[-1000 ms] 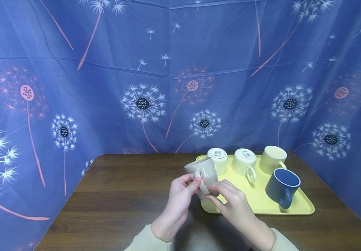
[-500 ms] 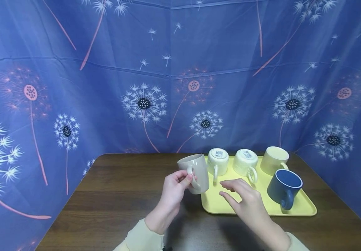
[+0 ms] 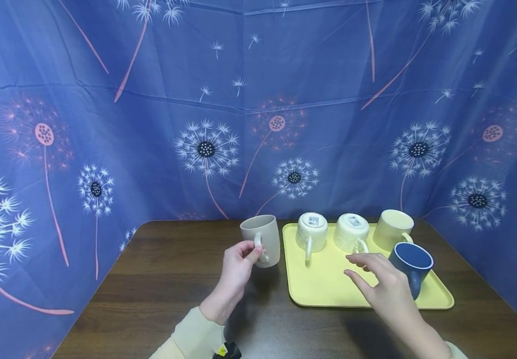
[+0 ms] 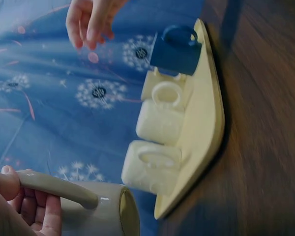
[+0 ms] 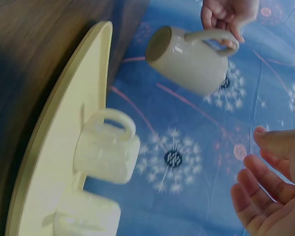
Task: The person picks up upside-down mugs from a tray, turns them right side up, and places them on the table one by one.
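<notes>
My left hand (image 3: 236, 264) pinches the handle of a light grey mug (image 3: 265, 242), held upright above the table just left of the yellow tray (image 3: 317, 289). In the right wrist view the same grey mug (image 5: 191, 61) shows its base. Over the tray's front right part hovers my right hand (image 3: 384, 279), thumb and fingers apart, holding nothing. Behind it stands a dark blue mug (image 3: 413, 259), partly covered by the hand. Two white mugs sit upside down at the tray's back, the left one (image 3: 312, 234) beside the other (image 3: 350, 232). A cream mug (image 3: 392, 229) stands at the back right.
The brown wooden table (image 3: 159, 289) stretches to the left and in front of the tray. A blue curtain (image 3: 150, 149) with dandelion prints hangs behind the table and along its sides.
The right hand has let go of the grey mug and moved right over the tray. The left hand has carried the mug leftward, off the tray's edge, and turned it upright.
</notes>
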`<action>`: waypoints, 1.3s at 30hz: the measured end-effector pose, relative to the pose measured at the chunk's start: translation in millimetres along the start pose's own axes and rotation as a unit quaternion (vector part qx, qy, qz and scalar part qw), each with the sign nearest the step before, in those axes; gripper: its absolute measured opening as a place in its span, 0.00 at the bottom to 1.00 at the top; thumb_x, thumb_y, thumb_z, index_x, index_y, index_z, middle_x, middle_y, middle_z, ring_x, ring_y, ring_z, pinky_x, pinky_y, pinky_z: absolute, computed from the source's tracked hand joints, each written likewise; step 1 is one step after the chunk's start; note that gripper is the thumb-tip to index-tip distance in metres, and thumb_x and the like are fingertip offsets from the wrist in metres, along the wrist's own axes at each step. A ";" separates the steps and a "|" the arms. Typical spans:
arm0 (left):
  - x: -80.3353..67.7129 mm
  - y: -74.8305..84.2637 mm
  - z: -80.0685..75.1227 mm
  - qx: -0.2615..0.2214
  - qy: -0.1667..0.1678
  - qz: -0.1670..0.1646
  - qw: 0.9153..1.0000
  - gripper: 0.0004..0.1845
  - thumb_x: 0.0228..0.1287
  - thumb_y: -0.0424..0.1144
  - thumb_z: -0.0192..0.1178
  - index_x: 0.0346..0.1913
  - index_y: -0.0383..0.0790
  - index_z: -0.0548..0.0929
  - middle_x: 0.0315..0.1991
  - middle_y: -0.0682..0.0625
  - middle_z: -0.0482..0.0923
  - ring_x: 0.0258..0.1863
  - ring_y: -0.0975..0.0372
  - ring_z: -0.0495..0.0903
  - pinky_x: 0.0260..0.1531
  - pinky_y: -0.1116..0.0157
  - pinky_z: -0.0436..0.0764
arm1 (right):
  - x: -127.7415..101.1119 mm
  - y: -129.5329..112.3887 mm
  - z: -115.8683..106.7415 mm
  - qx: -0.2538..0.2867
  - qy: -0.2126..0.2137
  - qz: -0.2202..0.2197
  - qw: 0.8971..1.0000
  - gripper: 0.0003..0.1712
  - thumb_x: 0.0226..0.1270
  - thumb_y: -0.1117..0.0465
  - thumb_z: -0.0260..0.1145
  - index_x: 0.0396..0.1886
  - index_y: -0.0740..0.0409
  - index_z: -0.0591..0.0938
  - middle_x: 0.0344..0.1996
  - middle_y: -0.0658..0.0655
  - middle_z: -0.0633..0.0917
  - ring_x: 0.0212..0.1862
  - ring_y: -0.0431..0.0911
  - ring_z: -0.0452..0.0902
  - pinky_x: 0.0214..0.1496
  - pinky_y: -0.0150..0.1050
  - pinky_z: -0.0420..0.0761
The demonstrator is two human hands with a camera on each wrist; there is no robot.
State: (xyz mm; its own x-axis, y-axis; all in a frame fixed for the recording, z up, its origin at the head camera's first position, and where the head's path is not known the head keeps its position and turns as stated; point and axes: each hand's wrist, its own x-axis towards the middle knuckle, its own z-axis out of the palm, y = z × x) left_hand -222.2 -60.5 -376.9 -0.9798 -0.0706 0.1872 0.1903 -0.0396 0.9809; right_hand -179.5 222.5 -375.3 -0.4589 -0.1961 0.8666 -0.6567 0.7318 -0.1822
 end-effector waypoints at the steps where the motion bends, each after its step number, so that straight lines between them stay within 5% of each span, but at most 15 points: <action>1: 1.2 -1.7 -1.2 0.004 0.005 0.003 1.000 0.07 0.61 0.27 0.59 0.37 0.23 0.81 0.32 0.42 0.84 0.32 0.66 0.77 0.36 0.67 0.77 | -0.8 2.0 -3.3 -0.004 -0.006 0.008 1.000 0.20 0.60 0.44 0.66 0.37 0.57 0.85 0.32 0.50 0.86 0.32 0.38 0.75 0.38 0.20 0.72; 3: 4.5 -6.1 -3.5 0.010 0.014 0.005 1.000 0.07 0.61 0.27 0.60 0.37 0.23 0.81 0.32 0.41 0.84 0.31 0.66 0.77 0.36 0.67 0.78 | -1.6 6.0 -10.3 -0.011 -0.017 0.024 1.000 0.15 0.53 0.55 0.73 0.37 0.58 0.85 0.32 0.51 0.86 0.33 0.37 0.75 0.39 0.20 0.72; 6: 9.8 -13.5 -7.0 0.020 0.023 0.013 0.999 0.07 0.60 0.27 0.60 0.36 0.23 0.81 0.31 0.39 0.84 0.29 0.66 0.77 0.34 0.67 0.78 | -0.7 11.4 -22.1 -0.022 -0.021 0.044 0.999 0.20 0.38 0.71 0.76 0.37 0.59 0.85 0.32 0.52 0.86 0.35 0.31 0.73 0.39 0.19 0.72; 10: 18.0 -24.0 -11.6 0.034 0.032 0.017 0.999 0.06 0.61 0.27 0.60 0.36 0.24 0.81 0.32 0.38 0.84 0.29 0.66 0.78 0.34 0.67 0.79 | 0.5 18.3 -38.4 -0.041 -0.008 0.073 0.996 0.24 0.33 0.75 0.77 0.38 0.59 0.85 0.31 0.52 0.85 0.36 0.23 0.70 0.39 0.16 0.69; 23: 40.3 -43.4 -18.6 0.046 0.054 0.013 0.997 0.06 0.62 0.29 0.60 0.36 0.27 0.82 0.32 0.41 0.84 0.32 0.65 0.78 0.36 0.71 0.76 | -14.3 55.1 -82.5 -0.061 -0.077 0.226 0.969 0.16 0.52 0.63 0.74 0.42 0.53 0.84 0.30 0.25 0.77 0.31 0.15 0.68 0.29 0.17 0.68; 32: 54.7 -52.3 -21.9 0.047 0.048 0.019 0.998 0.05 0.62 0.29 0.59 0.35 0.27 0.82 0.33 0.40 0.84 0.33 0.64 0.77 0.37 0.71 0.75 | -33.6 81.2 -98.4 -0.060 -0.154 0.328 0.930 0.21 0.58 0.52 0.70 0.49 0.58 0.80 0.32 0.21 0.74 0.33 0.11 0.65 0.30 0.17 0.65; 39: 63.9 -57.3 -19.7 0.061 0.043 0.029 0.997 0.06 0.62 0.29 0.59 0.37 0.27 0.82 0.35 0.39 0.84 0.34 0.64 0.79 0.37 0.71 0.76 | -48.7 97.9 -106.3 -0.045 -0.169 0.350 0.920 0.25 0.60 0.52 0.69 0.50 0.65 0.78 0.32 0.17 0.71 0.33 0.11 0.65 0.28 0.17 0.65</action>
State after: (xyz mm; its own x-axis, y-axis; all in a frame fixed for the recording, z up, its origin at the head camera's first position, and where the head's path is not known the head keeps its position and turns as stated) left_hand -294.6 -82.4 -422.2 -0.9572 -0.1555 0.2441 0.2328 0.0873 0.9686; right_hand -157.8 373.1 -385.9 -0.9208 0.1632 0.3543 -0.0839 0.8041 -0.5885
